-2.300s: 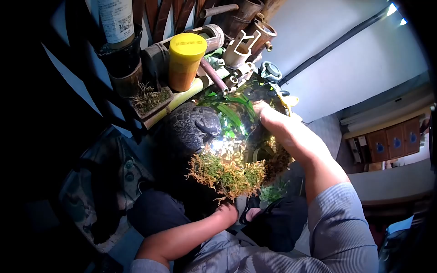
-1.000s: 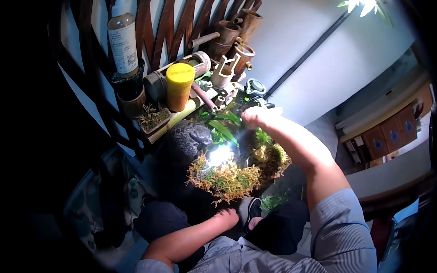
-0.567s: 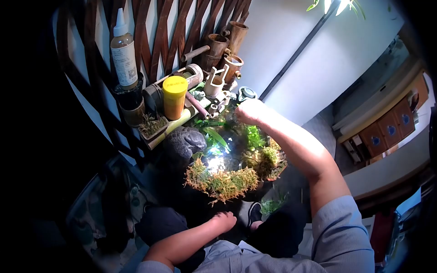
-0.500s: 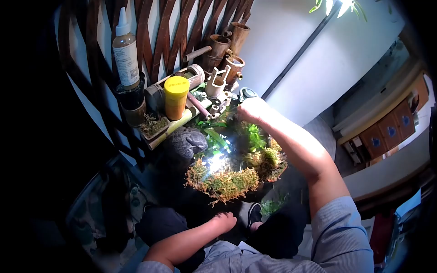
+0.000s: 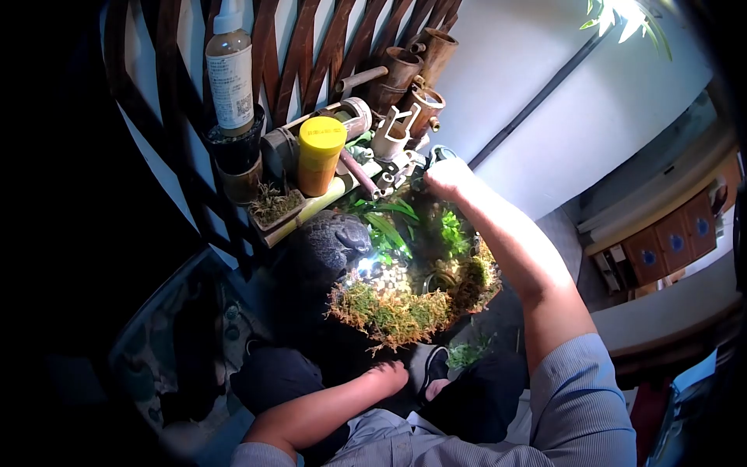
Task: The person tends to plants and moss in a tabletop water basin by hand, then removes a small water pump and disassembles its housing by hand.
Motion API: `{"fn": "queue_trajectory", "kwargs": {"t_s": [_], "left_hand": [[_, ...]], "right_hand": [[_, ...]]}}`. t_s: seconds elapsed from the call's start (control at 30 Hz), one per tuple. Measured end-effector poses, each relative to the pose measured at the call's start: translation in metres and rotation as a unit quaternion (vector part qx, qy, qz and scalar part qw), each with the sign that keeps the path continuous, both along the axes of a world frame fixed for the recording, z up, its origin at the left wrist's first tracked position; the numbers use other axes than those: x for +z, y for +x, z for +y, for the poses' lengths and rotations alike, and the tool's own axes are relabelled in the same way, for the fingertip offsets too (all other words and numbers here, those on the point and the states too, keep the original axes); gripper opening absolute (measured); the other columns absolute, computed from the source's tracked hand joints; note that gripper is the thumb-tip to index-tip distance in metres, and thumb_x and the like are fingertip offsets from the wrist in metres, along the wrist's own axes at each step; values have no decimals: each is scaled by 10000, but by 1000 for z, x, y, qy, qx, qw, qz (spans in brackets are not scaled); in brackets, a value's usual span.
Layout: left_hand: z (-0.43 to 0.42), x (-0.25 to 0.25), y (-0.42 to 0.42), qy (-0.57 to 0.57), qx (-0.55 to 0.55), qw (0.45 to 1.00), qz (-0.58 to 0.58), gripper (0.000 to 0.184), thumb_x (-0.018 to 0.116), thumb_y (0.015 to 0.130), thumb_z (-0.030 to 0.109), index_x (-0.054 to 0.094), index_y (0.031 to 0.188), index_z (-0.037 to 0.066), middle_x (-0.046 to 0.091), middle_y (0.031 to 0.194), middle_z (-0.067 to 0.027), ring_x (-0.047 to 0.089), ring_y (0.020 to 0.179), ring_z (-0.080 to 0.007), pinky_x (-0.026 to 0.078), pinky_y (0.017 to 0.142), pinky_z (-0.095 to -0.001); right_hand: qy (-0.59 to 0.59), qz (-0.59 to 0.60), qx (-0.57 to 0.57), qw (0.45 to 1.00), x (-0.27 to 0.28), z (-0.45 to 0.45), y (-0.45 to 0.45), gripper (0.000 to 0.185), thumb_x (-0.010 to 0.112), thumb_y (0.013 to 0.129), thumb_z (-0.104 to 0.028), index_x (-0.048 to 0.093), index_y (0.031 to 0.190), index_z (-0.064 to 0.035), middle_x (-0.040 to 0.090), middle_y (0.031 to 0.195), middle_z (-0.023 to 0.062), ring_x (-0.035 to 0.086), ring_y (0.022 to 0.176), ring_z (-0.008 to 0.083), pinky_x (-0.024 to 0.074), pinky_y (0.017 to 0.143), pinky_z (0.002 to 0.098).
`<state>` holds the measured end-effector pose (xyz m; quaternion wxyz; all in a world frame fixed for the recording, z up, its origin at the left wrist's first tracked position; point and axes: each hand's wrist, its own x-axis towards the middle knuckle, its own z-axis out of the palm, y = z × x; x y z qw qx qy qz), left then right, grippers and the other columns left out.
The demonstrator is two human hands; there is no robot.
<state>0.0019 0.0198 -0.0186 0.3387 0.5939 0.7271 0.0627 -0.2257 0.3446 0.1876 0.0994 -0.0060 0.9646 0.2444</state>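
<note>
Head view: between left hand [image 5: 387,379] and right hand [image 5: 449,179], moss [image 5: 391,317] seems soft, best held underneath; whether fingers grip, I can't tell.

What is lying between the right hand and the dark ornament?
In the head view, long green leaves lie between the right hand and the dark ornament.

The jar lid [image 5: 322,134] is yellow, the moss [image 5: 393,315] mottled green-orange.
</note>
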Motion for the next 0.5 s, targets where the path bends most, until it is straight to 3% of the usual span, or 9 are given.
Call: {"fn": "queue_trajectory", "kwargs": {"t_s": [0.13, 0.2, 0.3, 0.5], "left_hand": [[0, 0, 7, 12, 29, 999, 42, 249, 444, 912, 137, 613, 987, -28, 619, 1029, -260, 644, 878, -423, 528, 699, -514], [-2, 5, 4, 21, 54, 997, 42, 235, 454, 903, 135, 619, 958, -23, 623, 1013, -255, 652, 851, -413, 531, 682, -511], [-5, 14, -2, 55, -14, 996, 61, 209, 481, 877, 135, 620, 899, -20, 626, 995, -244, 657, 829, -390, 537, 637, -503], [-5, 25, -5, 43, -53, 996, 60, 220, 487, 860, 126, 622, 943, -27, 620, 1023, -237, 643, 908, -404, 541, 696, -501]], "right_hand": [[10, -13, -12, 1000, -7, 2, -3, 140, 622, 701, -232, 672, 682, -103, 648, 688, 113, 646, 682, 304, 518, 604, 410], [-39, -5, -48, 998, -9, 6, -4, 147, 607, 708, -229, 673, 675, -103, 647, 686, 122, 643, 665, 308, 517, 593, 410], [-15, 9, -12, 1000, 3, 3, 1, 171, 583, 735, -237, 674, 687, -101, 641, 678, 133, 641, 659, 319, 516, 593, 423], [-55, 18, -53, 997, 35, -5, 12, 211, 534, 787, -243, 654, 762, -71, 647, 738, 147, 640, 707, 330, 511, 649, 438]]}}
